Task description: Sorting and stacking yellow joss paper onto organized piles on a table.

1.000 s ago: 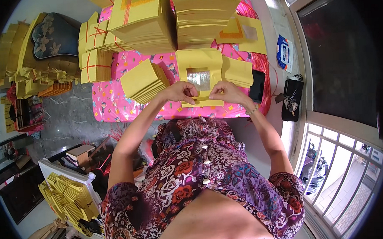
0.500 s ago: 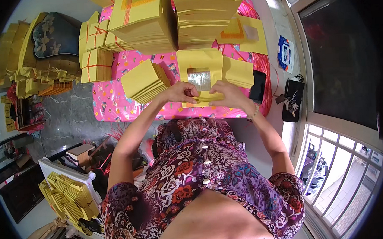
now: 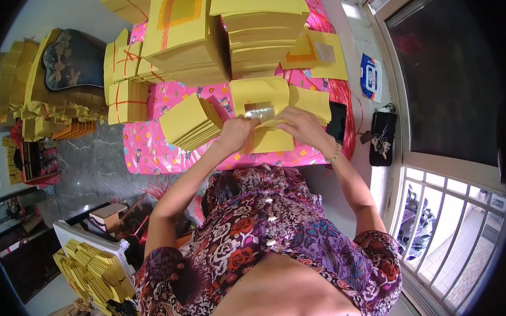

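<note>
A yellow paper sheet [image 3: 260,90] with a silver patch [image 3: 260,110] at its middle lies before me at the table's near edge. My left hand [image 3: 237,133] is closed, pinching the left end of the sheet's curled near part beside the silver patch. At the right end, my right hand [image 3: 303,126] is closed on the same curl, its fingertips pressed to the paper. More yellow paper [image 3: 272,142] lies flat under and nearer than the curl. To the left sits a fanned stack of folded yellow paper [image 3: 188,122]; another yellow stack [image 3: 309,103] sits beyond my right hand.
Tall yellow paper stacks [image 3: 262,42] stand at the back of the pink patterned table cover [image 3: 145,154]. Red-tied bundles [image 3: 127,101] are at left. A dark phone-like object [image 3: 336,120] and red string [image 3: 343,95] lie at right, near a barred window [image 3: 454,234].
Both hands have moved the sheet's curled near edge farther from me, up to the silver patch. The patch is now partly covered, and flat yellow paper shows below the curl.
</note>
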The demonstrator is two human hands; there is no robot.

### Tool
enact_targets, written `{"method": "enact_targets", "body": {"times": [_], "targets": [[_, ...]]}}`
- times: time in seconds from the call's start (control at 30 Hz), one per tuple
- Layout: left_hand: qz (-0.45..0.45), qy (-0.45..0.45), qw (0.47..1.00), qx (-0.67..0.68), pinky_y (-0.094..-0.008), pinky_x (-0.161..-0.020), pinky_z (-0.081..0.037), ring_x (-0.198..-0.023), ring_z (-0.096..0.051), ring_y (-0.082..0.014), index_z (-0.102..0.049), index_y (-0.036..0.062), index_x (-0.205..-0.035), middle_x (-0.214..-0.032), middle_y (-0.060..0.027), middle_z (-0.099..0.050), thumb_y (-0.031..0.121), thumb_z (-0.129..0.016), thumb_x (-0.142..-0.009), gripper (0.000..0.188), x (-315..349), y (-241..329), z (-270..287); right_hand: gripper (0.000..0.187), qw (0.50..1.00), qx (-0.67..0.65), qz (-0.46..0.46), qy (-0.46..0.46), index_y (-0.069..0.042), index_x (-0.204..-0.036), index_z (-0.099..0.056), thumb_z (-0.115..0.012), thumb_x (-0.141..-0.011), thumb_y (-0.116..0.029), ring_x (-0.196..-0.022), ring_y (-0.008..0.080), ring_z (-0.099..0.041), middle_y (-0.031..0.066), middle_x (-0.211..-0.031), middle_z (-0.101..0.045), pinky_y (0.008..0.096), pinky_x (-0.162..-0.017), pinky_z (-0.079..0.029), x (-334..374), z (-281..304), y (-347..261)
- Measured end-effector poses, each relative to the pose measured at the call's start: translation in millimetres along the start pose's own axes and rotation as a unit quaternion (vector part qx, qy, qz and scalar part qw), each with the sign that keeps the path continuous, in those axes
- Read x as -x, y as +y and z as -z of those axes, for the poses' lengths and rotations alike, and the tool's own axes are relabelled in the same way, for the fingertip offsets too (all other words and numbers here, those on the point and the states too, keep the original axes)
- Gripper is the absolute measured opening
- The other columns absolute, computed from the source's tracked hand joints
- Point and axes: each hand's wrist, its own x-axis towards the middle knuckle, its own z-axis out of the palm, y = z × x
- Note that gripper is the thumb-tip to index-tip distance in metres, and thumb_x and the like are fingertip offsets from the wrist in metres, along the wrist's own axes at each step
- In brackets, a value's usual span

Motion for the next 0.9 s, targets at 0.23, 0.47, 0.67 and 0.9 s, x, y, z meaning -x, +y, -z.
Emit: {"method": "enact_targets", "body": {"times": [0.23,0.47,0.67,0.9], "targets": [[0.032,0.087,0.980,0.174,-0.0420,-0.070,-0.050,-0.081,-0.065,-0.0351,-0.059,-0.0006,-0.113,-0.088,-0.0256,-0.064,0.018,-0.061,-0.086,0.033,-11.6,-17.4,42.8,0.050,0.883,-0.193,-0.230,0.360,-0.002,-0.114,-0.047,-0.076,-0.078,-0.022,-0.088,0.0213,-0.055,0.0068,-0.101,-0.051,0.0313,-0.075,-0.048,6.5,-50.9,18.7],[0.050,0.074,0.856,0.509,-0.0310,-0.074,-0.050,-0.081,-0.065,-0.0183,-0.058,-0.0033,-0.114,-0.091,-0.0125,-0.068,0.013,-0.058,-0.090,0.029,-16.8,-14.4,19.1,0.055,0.636,-0.678,-0.314,0.193,-0.005,-0.130,-0.039,-0.068,-0.087,-0.021,-0.106,0.0168,-0.054,0.0053,-0.112,-0.052,0.0310,-0.087,-0.050,-16.6,-79.6,7.1],[0.096,0.049,0.769,0.630,-0.0293,-0.084,-0.049,-0.096,-0.061,-0.0151,-0.054,-0.0028,-0.120,-0.109,-0.0086,-0.064,0.016,-0.065,-0.089,0.038,-13.5,-10.7,7.4,0.050,0.664,-0.660,-0.275,0.219,-0.003,-0.128,-0.042,-0.067,-0.086,-0.015,-0.106,0.0164,-0.057,0.0077,-0.118,-0.057,0.0307,-0.087,-0.050,-31.6,-70.5,4.3],[0.021,0.270,0.899,0.344,-0.0285,-0.085,-0.046,-0.095,-0.058,-0.0124,-0.060,-0.0019,-0.111,-0.105,-0.0066,-0.063,0.013,-0.069,-0.083,0.033,-1.1,2.1,32.5,0.041,0.786,-0.553,-0.192,0.197,0.001,-0.121,-0.049,-0.065,-0.085,-0.009,-0.101,0.0133,-0.058,0.0067,-0.111,-0.061,0.0286,-0.085,-0.049,-23.8,-32.3,-28.9]]}}
